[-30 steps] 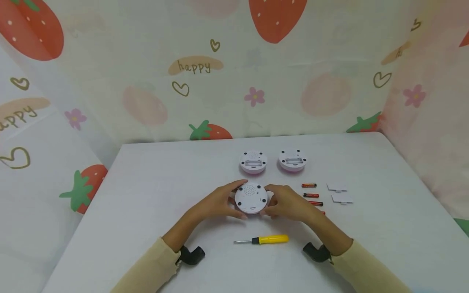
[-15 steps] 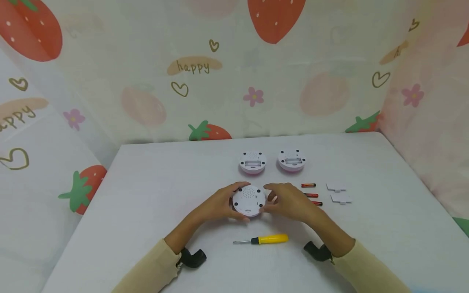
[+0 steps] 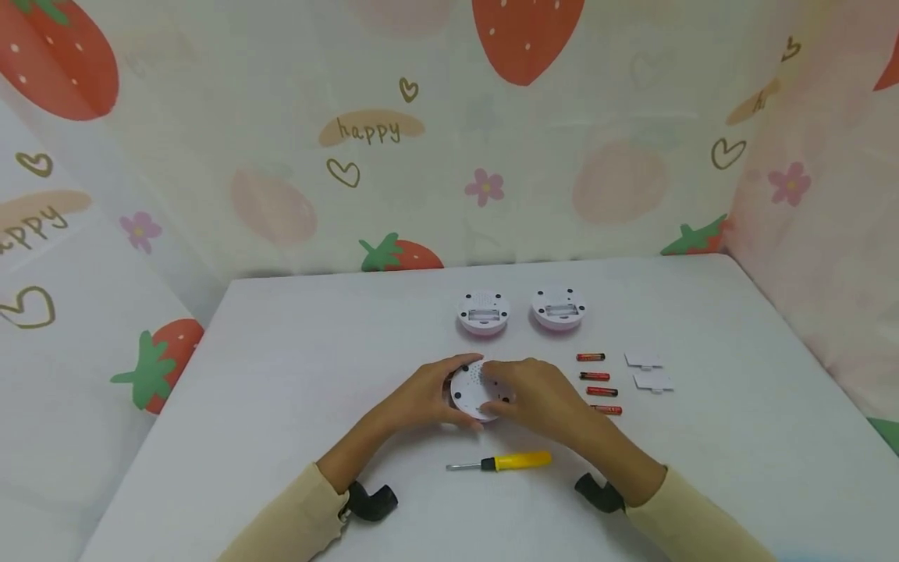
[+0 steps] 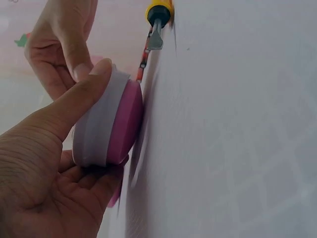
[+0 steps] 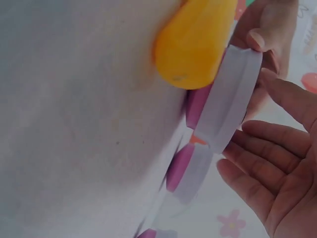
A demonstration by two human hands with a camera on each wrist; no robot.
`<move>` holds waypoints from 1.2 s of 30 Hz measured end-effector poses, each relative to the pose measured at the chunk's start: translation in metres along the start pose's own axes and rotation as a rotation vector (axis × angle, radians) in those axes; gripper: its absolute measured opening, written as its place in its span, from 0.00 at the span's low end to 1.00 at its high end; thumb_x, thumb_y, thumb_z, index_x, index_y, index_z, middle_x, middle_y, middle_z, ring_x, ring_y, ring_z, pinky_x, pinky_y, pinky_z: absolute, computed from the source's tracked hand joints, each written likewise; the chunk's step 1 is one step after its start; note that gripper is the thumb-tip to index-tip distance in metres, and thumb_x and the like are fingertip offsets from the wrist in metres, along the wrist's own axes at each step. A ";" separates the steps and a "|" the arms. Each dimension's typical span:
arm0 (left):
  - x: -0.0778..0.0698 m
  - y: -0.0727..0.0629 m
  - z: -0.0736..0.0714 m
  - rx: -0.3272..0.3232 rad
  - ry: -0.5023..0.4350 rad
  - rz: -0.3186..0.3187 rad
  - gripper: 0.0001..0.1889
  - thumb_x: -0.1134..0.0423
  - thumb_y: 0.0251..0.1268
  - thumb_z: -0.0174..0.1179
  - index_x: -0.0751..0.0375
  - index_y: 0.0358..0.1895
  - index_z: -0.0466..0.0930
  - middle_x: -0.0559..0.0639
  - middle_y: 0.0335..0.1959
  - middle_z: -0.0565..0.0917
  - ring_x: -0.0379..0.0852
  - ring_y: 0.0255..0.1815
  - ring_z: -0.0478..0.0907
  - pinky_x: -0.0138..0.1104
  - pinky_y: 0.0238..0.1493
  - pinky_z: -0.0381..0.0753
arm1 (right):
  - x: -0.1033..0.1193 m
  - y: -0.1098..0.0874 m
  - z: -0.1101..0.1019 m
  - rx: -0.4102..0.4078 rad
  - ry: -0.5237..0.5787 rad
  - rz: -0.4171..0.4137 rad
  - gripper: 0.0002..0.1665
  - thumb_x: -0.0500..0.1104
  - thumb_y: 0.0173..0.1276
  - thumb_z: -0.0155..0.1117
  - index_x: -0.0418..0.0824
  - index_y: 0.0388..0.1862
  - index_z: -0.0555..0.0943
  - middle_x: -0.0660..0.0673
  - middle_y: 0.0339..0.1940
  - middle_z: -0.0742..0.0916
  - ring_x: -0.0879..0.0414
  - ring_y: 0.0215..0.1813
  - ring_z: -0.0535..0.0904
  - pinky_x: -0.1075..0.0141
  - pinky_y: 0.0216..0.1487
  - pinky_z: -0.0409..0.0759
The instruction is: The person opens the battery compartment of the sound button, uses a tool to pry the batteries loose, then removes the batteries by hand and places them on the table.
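A round device [image 3: 462, 392], white with a pink underside and a perforated patch and dark feet on its upturned face, sits mid-table in my left hand [image 3: 420, 396]. The left thumb and fingers curl round its rim, as the left wrist view shows. My right hand [image 3: 544, 396] reaches over the right part of that face, thumb and forefinger tips at its surface, hiding some of it. In the right wrist view the other fingers of the right hand [image 5: 285, 168] stretch out loosely. Closer to me lies a screwdriver [image 3: 520, 461] with a yellow handle.
Behind the hands stand two similar devices, one left [image 3: 483, 328] and one right [image 3: 559, 321], with uncovered battery compartments. To the right lie several red batteries [image 3: 594, 376] and two flat white covers, one farther [image 3: 643, 359] and one nearer [image 3: 653, 382].
My right hand has moved left from the device's right edge to over its face. The left hand keeps hold, and the device has shifted slightly towards me.
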State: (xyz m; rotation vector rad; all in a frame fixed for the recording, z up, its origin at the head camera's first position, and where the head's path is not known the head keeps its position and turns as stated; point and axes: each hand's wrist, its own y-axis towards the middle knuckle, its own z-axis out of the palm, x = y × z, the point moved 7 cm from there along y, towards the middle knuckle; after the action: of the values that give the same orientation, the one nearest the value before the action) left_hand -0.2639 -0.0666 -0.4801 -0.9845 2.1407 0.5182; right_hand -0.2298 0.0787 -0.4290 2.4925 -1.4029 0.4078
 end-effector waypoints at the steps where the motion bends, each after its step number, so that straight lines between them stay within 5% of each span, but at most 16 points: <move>1: 0.000 0.000 0.000 0.002 -0.002 0.001 0.53 0.49 0.43 0.83 0.54 0.76 0.65 0.45 0.71 0.74 0.39 0.66 0.72 0.40 0.69 0.71 | 0.000 0.000 0.002 0.005 -0.015 -0.002 0.29 0.53 0.59 0.79 0.48 0.58 0.84 0.55 0.39 0.87 0.58 0.37 0.78 0.65 0.45 0.82; 8: 0.001 0.001 0.000 -0.008 -0.001 -0.001 0.52 0.50 0.44 0.83 0.54 0.75 0.67 0.45 0.71 0.74 0.38 0.66 0.72 0.40 0.68 0.72 | 0.006 0.001 0.004 0.028 -0.090 -0.011 0.29 0.54 0.62 0.77 0.45 0.59 0.84 0.52 0.39 0.89 0.58 0.34 0.78 0.67 0.41 0.81; 17: 0.001 -0.001 0.001 0.003 -0.019 -0.029 0.49 0.52 0.47 0.82 0.52 0.75 0.67 0.45 0.71 0.74 0.40 0.67 0.72 0.41 0.70 0.70 | 0.021 -0.002 0.008 0.064 -0.219 -0.101 0.12 0.50 0.66 0.74 0.47 0.45 0.89 0.50 0.37 0.89 0.57 0.30 0.79 0.66 0.41 0.84; 24: 0.001 -0.002 0.000 0.004 -0.060 -0.040 0.48 0.53 0.49 0.81 0.52 0.75 0.67 0.45 0.69 0.75 0.40 0.65 0.73 0.42 0.70 0.70 | 0.032 -0.003 0.014 0.095 -0.378 -0.193 0.13 0.51 0.68 0.72 0.45 0.46 0.89 0.47 0.45 0.89 0.54 0.36 0.85 0.63 0.46 0.87; 30: 0.002 -0.001 0.001 0.017 -0.095 -0.048 0.47 0.56 0.51 0.80 0.53 0.75 0.66 0.46 0.69 0.75 0.41 0.65 0.73 0.41 0.69 0.71 | 0.039 -0.005 0.020 0.158 -0.493 -0.251 0.15 0.47 0.63 0.76 0.46 0.48 0.90 0.46 0.45 0.87 0.55 0.34 0.82 0.65 0.44 0.87; 36: 0.001 0.000 0.002 0.029 -0.105 -0.057 0.45 0.59 0.52 0.79 0.53 0.75 0.66 0.48 0.70 0.74 0.44 0.65 0.73 0.42 0.69 0.71 | 0.043 -0.006 0.020 0.134 -0.557 -0.282 0.14 0.50 0.63 0.75 0.46 0.46 0.91 0.47 0.42 0.86 0.56 0.33 0.79 0.67 0.40 0.86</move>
State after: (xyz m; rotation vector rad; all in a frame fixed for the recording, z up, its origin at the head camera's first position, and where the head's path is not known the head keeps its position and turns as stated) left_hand -0.2634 -0.0661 -0.4821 -0.9776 2.0156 0.4986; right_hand -0.2006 0.0409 -0.4320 3.0041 -1.1809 -0.2824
